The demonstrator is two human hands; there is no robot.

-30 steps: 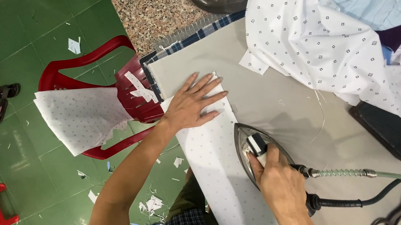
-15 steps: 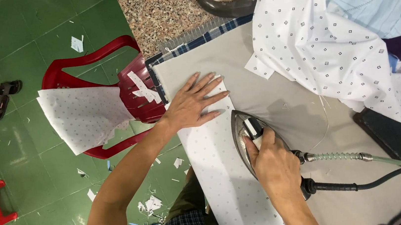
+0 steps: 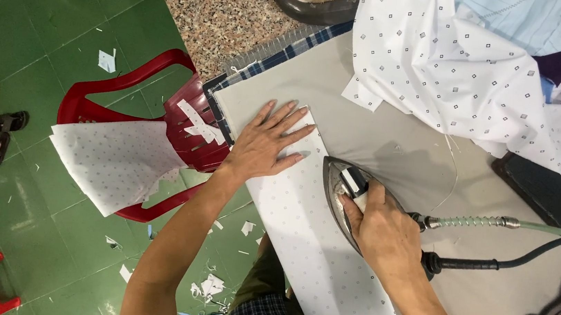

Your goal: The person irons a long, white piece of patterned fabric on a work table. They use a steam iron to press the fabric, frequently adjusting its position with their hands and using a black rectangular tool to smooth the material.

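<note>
A long white strip of dotted fabric (image 3: 312, 251) lies along the near edge of the grey padded table (image 3: 426, 159). My left hand (image 3: 269, 142) presses flat on the far end of the strip, fingers spread. My right hand (image 3: 381, 227) grips the handle of a metal iron (image 3: 341, 192), which rests on the strip just behind my left hand, its tip pointing toward the fingers. A coiled hose and a black cord (image 3: 489, 224) run from the iron to the right.
A heap of white dotted cloth (image 3: 450, 64) lies at the table's far side. A black rest pad (image 3: 544, 192) and large black scissors (image 3: 560, 305) sit at the right. A red plastic chair (image 3: 135, 87) with fabric pieces stands on the green floor to the left.
The iron and my right hand have slid along the strip toward my left hand. My left hand has stayed pressed on the fabric.
</note>
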